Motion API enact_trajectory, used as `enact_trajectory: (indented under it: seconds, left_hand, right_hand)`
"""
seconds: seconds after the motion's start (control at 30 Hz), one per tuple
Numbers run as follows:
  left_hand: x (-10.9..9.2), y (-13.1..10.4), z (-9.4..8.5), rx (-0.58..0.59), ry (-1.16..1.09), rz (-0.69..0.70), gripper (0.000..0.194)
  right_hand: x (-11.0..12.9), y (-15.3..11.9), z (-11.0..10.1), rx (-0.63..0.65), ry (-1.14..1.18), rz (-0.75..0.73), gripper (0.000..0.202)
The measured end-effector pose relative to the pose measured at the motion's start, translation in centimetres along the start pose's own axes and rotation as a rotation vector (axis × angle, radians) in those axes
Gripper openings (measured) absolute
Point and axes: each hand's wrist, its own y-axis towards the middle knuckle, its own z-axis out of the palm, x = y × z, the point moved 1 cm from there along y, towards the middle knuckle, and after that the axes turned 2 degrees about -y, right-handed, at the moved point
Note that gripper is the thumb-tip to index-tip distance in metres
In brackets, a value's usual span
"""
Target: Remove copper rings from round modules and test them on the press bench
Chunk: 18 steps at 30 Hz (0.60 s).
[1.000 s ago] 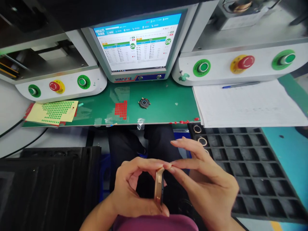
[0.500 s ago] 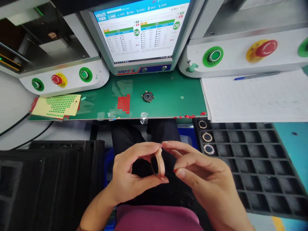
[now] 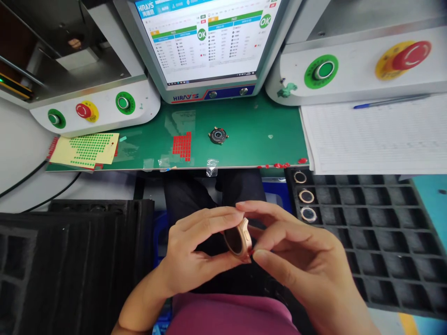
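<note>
A rose-gold smartwatch without straps (image 3: 246,236) is gripped on edge in my left hand (image 3: 195,251), thumb below and fingers above. Its dark face points to the left. With thumb and index finger pinched, my right hand (image 3: 303,260) has a small red sticker (image 3: 250,252) at the lower rim of the watch; whether it is stuck there I cannot tell. The tip of another right finger touches near the top of the watch. A second watch (image 3: 218,135) lies back side up on the green bench, beside a sheet of red stickers (image 3: 182,146).
A black compartment tray (image 3: 363,223) at the right has several watches in its left column. Papers (image 3: 377,135) with a pen (image 3: 387,101), a screen (image 3: 216,46), button panels (image 3: 94,111), a yellow sticker sheet (image 3: 87,149) and stacked black trays (image 3: 77,251) surround me.
My right fingertips have brought the red sticker left against the watch's lower rim. The watch has turned slightly and shifted right in view. The camera view has moved a little.
</note>
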Motion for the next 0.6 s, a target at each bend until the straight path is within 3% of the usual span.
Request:
enact_trajectory:
  seconds: [0.4,0.6]
  left_hand:
    - [0.0,0.2,0.1,0.003,0.043,0.050,0.050]
    - [0.1,0.2,-0.1,-0.008,0.113,0.106,0.049]
  right_hand:
    - [-0.2,-0.2,-0.1,-0.001,0.026,0.022,0.015]
    - [-1.1,-0.3,0.0,0.040,0.231,0.168,0.013]
